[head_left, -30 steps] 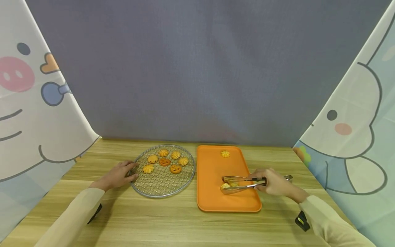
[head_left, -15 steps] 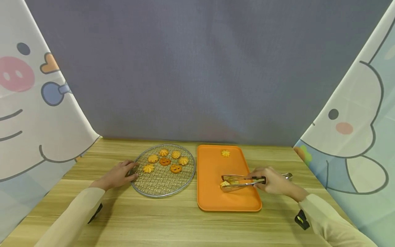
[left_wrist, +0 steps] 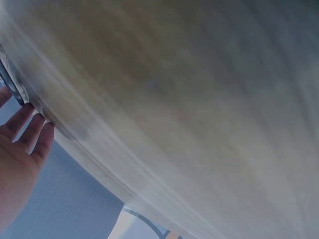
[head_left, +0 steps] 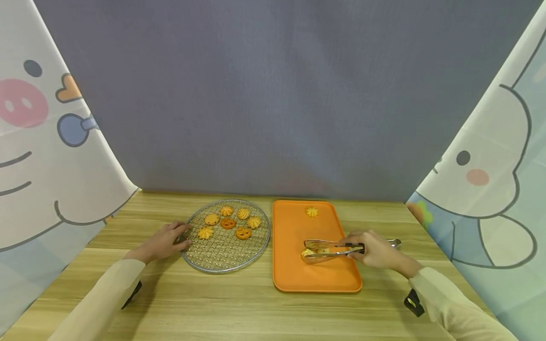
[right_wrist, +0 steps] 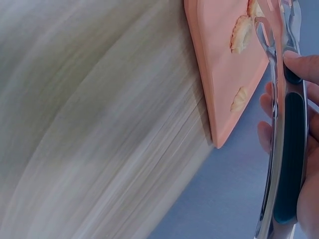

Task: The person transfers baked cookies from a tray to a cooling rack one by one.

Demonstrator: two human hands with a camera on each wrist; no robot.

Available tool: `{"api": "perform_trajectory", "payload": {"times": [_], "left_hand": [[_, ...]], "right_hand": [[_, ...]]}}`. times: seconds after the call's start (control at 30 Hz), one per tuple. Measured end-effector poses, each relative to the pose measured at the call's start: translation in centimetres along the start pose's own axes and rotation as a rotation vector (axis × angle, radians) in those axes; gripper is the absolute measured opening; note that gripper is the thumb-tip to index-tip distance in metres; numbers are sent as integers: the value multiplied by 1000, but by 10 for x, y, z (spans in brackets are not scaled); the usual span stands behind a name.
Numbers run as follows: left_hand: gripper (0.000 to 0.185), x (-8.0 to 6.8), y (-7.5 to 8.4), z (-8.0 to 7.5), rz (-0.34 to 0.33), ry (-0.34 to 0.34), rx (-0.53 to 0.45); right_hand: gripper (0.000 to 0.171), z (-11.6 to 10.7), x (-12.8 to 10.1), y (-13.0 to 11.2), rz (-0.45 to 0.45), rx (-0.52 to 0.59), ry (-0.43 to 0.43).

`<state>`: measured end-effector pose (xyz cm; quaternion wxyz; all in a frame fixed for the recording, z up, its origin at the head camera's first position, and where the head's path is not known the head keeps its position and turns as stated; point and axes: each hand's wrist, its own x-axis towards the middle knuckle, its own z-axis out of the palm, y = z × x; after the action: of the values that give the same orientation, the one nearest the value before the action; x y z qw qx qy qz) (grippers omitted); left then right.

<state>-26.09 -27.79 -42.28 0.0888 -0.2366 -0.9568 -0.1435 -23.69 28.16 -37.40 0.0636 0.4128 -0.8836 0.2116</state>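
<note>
Setting: wooden table (head_left: 239, 303), grey backdrop, cartoon curtains at both frame edges.
Right hand (head_left: 375, 250): clenched around metal tongs (head_left: 328, 250), lower centre-right.
Cookie (head_left: 308, 253): pinched in tong tips over orange tray (head_left: 317, 279).
Left hand (head_left: 164, 241): fingers relaxed, touching round wire rack (head_left: 222, 258) rim, lower centre-left.
Rack contents: seven cookies.
Tray, far end: one cookie.

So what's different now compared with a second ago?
The right hand has drawn the tongs slightly left and farther across the orange tray, their tips still closed round the yellow cookie, which moved with them. The left hand stays on the wire rack's rim; its cookies and the tray's far cookie are unmoved.
</note>
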Motion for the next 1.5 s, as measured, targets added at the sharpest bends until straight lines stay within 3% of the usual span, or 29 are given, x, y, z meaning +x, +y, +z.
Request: {"api": "perform_trajectory", "payload": {"times": [0.43, 0.97, 1.13, 1.5], "left_hand": [[45, 0, 0, 2, 1, 17, 5], [45, 0, -1, 2, 3, 18, 4], [45, 0, -2, 2, 3, 19, 7], [44, 0, 0, 1, 11, 30, 15]], "right_hand": [[31, 1, 3, -3, -11, -46, 14], [33, 5, 6, -3, 17, -6, 28], [32, 6, 12, -3, 16, -37, 44], [30, 11, 34, -11, -18, 9, 33]]}}
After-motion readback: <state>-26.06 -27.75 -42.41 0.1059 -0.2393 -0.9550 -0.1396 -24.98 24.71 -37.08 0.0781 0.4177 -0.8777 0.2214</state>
